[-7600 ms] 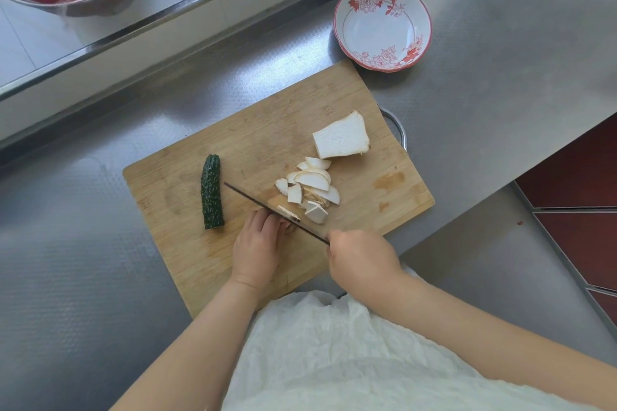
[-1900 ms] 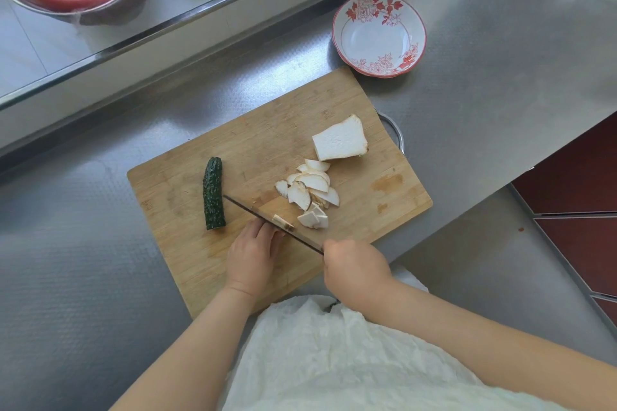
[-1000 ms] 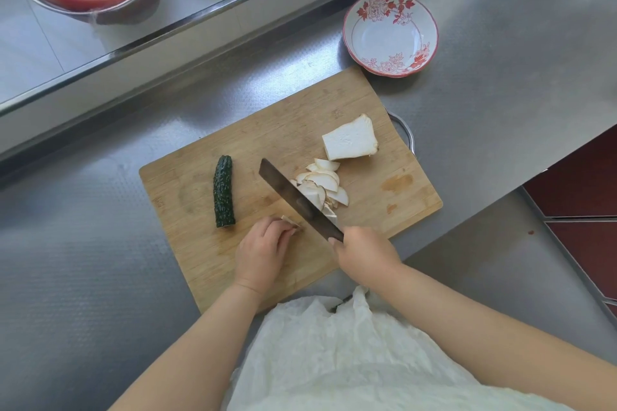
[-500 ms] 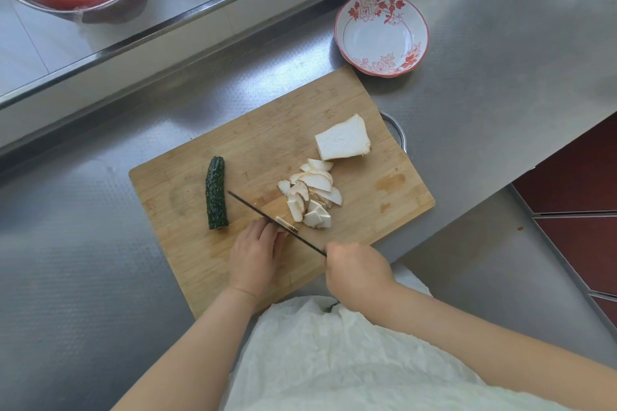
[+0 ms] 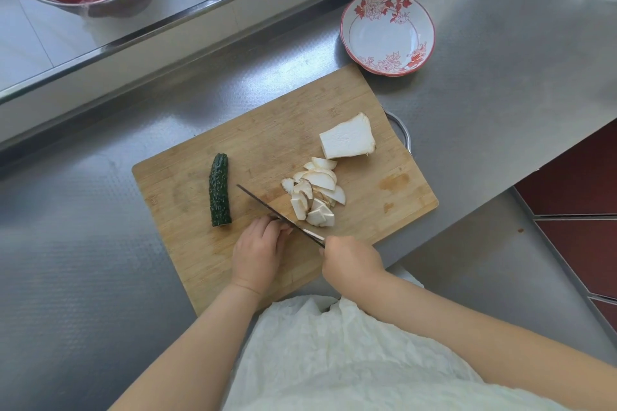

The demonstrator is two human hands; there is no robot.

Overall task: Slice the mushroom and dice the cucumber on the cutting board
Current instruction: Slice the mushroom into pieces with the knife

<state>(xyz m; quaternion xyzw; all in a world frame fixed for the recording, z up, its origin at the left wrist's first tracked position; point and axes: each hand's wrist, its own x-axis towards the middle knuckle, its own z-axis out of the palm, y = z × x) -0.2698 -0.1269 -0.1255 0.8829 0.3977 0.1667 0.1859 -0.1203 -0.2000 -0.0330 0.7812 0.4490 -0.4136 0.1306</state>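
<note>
**One cucumber, one mushroom block, one pile of slices**

On the cutting board [image 5: 350,103] lie one whole cucumber [image 5: 219,190], one uncut mushroom chunk [image 5: 347,141] and a heap of mushroom slices [image 5: 315,193]. The right hand [image 5: 350,262] has its fingers curled round the knife [image 5: 277,213]. The left hand [image 5: 257,252] has curled fingers pressed against the blade; what they hold is hidden. One floral bowl [image 5: 387,33] stands on the table [image 5: 500,77].

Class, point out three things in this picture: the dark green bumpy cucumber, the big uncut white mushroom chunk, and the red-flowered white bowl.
Dark green bumpy cucumber [image 5: 220,190]: head view, middle of its length.
Big uncut white mushroom chunk [image 5: 347,140]: head view, flat cut face.
Red-flowered white bowl [image 5: 360,12]: head view, patterned rim.
</note>
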